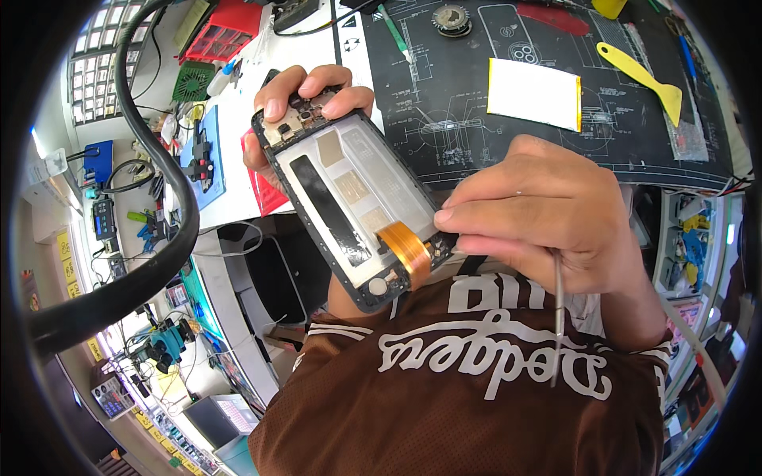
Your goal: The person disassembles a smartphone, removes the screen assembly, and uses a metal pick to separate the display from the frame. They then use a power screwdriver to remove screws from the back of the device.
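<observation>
An opened phone (349, 190) with its back off is held tilted above my lap, its empty battery bay, bare circuit board and a loose orange flex cable (406, 252) showing. Around its upper end wraps my left hand (305, 99), fingertips over the board. My right hand (548, 214) is closed, with thumb and fingertips pinched at the phone's lower right edge. A thin metal tool (559, 309) sticks down out of that hand; its kind cannot be made out. Whether the fingertips also grip a small part is hidden.
On the dark printed work mat (444, 87) lie a white pack with yellow edges (533, 95), a yellow plastic scraper (647, 79), a green-handled tool (394, 33) and a round metal part (452, 20). A thick black cable (178, 198) arcs across the left.
</observation>
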The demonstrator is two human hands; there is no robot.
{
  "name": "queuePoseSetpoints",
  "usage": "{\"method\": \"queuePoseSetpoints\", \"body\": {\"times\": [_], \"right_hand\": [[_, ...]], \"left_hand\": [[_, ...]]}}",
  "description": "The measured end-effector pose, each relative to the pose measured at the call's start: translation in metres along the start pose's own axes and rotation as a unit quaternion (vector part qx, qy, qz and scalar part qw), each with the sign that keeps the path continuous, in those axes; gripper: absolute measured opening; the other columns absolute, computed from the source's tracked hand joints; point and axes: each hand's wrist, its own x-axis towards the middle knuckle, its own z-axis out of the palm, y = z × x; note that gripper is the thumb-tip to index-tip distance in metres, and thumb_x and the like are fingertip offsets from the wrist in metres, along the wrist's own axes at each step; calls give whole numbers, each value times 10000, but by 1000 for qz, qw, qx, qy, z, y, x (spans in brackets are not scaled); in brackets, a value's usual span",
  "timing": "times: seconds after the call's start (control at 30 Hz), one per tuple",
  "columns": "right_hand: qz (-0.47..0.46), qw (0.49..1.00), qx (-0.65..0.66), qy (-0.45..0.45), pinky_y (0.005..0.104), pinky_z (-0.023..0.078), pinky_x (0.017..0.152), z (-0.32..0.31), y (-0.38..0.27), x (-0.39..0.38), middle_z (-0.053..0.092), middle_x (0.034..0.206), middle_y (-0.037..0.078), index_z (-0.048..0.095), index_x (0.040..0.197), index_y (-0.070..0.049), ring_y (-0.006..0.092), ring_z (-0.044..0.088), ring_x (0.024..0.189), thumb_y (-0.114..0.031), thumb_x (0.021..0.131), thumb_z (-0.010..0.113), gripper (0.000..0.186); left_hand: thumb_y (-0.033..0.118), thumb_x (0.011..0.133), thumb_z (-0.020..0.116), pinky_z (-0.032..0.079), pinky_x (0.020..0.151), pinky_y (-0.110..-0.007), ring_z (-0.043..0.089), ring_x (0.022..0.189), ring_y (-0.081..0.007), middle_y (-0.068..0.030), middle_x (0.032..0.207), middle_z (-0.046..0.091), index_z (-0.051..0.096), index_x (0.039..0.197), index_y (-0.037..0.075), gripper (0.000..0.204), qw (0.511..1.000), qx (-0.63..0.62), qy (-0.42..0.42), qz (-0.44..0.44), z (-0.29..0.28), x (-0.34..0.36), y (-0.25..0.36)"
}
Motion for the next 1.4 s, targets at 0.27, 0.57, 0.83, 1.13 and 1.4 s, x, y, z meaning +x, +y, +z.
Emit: {"method": "queuePoseSetpoints", "body": {"times": [0.27,0.57,0.83,1.13,1.4], "right_hand": [[-77,996,-31,-33,328,453,531,-1,3,0,753,897,67,819,1071,-66,213,591,648,-146,787,888,303],[-99,989,-75,-76,337,454,486,-4,1,-3,732,883,89,780,1072,-3,221,611,631,-105,741,869,357],[-126,984,-83,-97,329,454,489,0,8,-7,737,847,100,772,1039,29,229,635,626,-88,748,855,324],[-55,997,-32,-46,319,468,608,3,14,-24,767,876,89,815,1085,-14,199,652,706,-153,873,817,253],[-43,997,-25,-58,311,458,621,0,10,-22,760,874,81,814,1092,-18,193,650,715,-153,868,823,262]], "left_hand": [[254,917,784,438,1001,-374,477,1178,-187,51,1068,621,623,1031,204,204,1000,-6,8,-13,8,2,-10],[235,969,658,421,1058,-426,449,1263,-233,-2,1147,618,632,1085,181,131,999,23,-11,-46,6,5,-13],[216,1023,583,475,1043,-451,495,1275,-248,-6,1142,621,566,984,152,77,993,88,39,-65,9,2,-11],[209,1062,561,544,1027,-496,555,1298,-325,-75,1181,609,601,1250,91,225,981,188,-36,-39,8,13,-12],[160,1079,514,605,1021,-485,626,1280,-348,-103,1156,617,583,1234,60,197,976,204,-61,-54,22,23,-17]]}}
